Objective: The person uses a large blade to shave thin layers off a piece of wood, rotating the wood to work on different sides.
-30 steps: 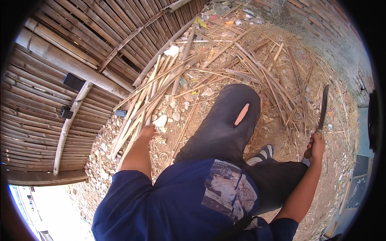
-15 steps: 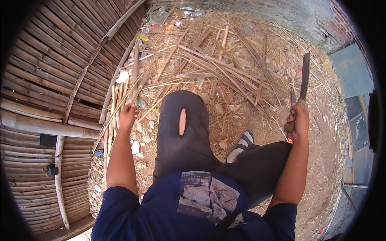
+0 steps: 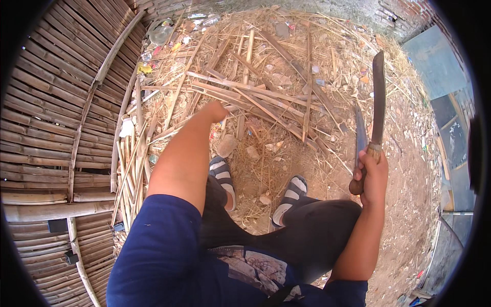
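My right hand [image 3: 372,171] is closed round the handle of a machete [image 3: 379,97], whose long dark blade points up and away from me. Beside that blade is a narrow grey strip [image 3: 360,130]; whether it is a second blade or something on the ground, I cannot tell. My left arm stretches forward over my left foot. The left hand [image 3: 218,111] is at the near edge of a loose heap of split bamboo strips [image 3: 271,97]. Its fingers are mostly hidden, so any contact with a strip cannot be made out.
A slatted bamboo wall [image 3: 46,112] rises on the left, with a bundle of thin bamboo sticks [image 3: 128,174] at its foot. Stones, straw and litter cover the dirt ground. Blue-grey panels [image 3: 437,61] lean on the right, and a masonry wall stands behind.
My left hand has moved forward and right, from beside the stick bundle to the bamboo heap. My left knee has shifted, uncovering that foot. The machete stays in my right hand, slightly lower and further left.
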`<state>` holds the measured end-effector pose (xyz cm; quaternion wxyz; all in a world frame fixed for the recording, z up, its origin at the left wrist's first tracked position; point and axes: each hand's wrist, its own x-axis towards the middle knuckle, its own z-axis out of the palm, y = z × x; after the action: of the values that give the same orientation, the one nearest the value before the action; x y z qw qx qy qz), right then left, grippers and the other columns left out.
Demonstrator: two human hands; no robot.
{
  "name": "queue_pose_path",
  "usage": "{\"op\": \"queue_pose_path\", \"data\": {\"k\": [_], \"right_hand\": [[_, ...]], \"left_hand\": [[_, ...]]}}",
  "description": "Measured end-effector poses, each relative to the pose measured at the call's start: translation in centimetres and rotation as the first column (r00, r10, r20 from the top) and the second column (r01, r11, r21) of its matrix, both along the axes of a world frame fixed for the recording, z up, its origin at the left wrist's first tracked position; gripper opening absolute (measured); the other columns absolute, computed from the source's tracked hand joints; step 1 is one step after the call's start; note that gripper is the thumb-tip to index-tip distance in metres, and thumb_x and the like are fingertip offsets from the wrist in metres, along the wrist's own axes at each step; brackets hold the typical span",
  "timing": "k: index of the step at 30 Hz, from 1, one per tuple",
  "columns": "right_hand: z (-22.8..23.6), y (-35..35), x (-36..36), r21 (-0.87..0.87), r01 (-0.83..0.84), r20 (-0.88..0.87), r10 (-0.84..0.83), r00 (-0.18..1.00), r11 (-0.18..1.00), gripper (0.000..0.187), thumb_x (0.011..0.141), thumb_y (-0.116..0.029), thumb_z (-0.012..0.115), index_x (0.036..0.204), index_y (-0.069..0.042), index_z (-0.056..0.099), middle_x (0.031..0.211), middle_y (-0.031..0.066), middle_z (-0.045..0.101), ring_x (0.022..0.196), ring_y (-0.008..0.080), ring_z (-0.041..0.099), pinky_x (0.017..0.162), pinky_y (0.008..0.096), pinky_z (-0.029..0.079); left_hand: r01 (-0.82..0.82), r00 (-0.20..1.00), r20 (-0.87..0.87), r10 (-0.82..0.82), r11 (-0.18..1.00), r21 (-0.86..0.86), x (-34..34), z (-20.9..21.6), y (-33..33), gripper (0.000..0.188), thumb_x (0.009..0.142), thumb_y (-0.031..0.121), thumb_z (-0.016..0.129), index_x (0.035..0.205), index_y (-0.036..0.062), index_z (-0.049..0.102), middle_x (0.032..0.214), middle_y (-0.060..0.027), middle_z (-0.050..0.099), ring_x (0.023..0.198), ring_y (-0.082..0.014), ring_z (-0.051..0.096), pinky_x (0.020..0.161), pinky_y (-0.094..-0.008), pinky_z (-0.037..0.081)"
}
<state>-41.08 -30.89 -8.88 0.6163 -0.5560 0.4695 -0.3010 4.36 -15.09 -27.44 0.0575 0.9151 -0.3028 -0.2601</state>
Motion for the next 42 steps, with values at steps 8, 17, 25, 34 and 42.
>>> {"op": "queue_pose_path", "data": {"k": [8, 17, 25, 34, 42], "right_hand": [[0.2, -1.0, -1.0, 0.107, 0.064, 0.147, -0.080, 0.986, 0.992, 0.025, 0.086, -0.013, 0.067, 0.104, -0.004, 0.052, 0.067, 0.0013, 0.049, 0.045, 0.0090, 0.042, 0.043, 0.0232, 0.034], [-0.4, -2.4, -1.0, 0.124, 0.116, 0.174, -0.137, 0.975, 0.986, 0.038, 0.082, -0.021, 0.075, 0.101, 0.000, 0.049, 0.061, 0.0028, 0.047, 0.038, 0.0101, 0.042, 0.038, 0.0237, 0.037], [-0.2, -2.6, -0.3, 0.158, 0.107, 0.197, -0.137, 0.971, 0.982, 0.036, 0.082, -0.018, 0.073, 0.098, 0.001, 0.047, 0.059, 0.0037, 0.046, 0.038, 0.0109, 0.043, 0.038, 0.0238, 0.038], [0.1, -2.3, -0.4, 0.163, 0.066, 0.206, -0.100, 0.973, 0.984, 0.038, 0.081, -0.017, 0.074, 0.103, 0.001, 0.049, 0.062, 0.0056, 0.049, 0.041, 0.0124, 0.045, 0.038, 0.0242, 0.037], [0.6, -2.0, -0.4, 0.133, 0.081, 0.152, -0.101, 0.983, 0.988, 0.033, 0.083, -0.014, 0.071, 0.106, -0.001, 0.052, 0.063, 0.0037, 0.050, 0.043, 0.0110, 0.046, 0.041, 0.0231, 0.036]], "left_hand": [[0.135, 0.981, -0.125, -0.150, 0.983, -0.121, -9.5, -11.6, -8.9, 0.064, 0.087, 0.043, 0.069, 0.134, 0.0021, 0.056, 0.127, -0.0244, 0.063, 0.119, -0.0388, 0.060, 0.101, -0.0446, 0.047], [-0.420, 0.868, -0.386, 0.313, 0.878, -0.232, -11.2, -14.8, -15.6, 0.073, 0.086, 0.046, 0.070, 0.140, 0.0027, 0.048, 0.129, -0.0262, 0.061, 0.124, -0.0409, 0.056, 0.107, -0.0432, 0.043], [-0.424, 0.831, -0.411, 0.375, 0.905, -0.032, -10.4, -16.7, -18.5, 0.063, 0.089, 0.047, 0.066, 0.129, -0.0020, 0.059, 0.124, -0.0217, 0.066, 0.122, -0.0355, 0.060, 0.104, -0.0422, 0.045], [-0.748, 0.590, -0.738, 0.329, 0.567, -0.346, -11.0, -16.9, -18.9, 0.026, 0.096, 0.026, 0.065, 0.104, 0.0019, 0.058, 0.084, -0.0107, 0.064, 0.070, -0.0202, 0.059, 0.060, -0.0346, 0.047], [-0.853, 0.407, -0.911, 0.074, 0.387, -0.350, -11.2, -6.9, -18.8, 0.021, 0.098, 0.026, 0.067, 0.097, 0.0118, 0.051, 0.079, 0.0022, 0.056, 0.068, -0.0079, 0.056, 0.055, -0.0242, 0.043]]}}
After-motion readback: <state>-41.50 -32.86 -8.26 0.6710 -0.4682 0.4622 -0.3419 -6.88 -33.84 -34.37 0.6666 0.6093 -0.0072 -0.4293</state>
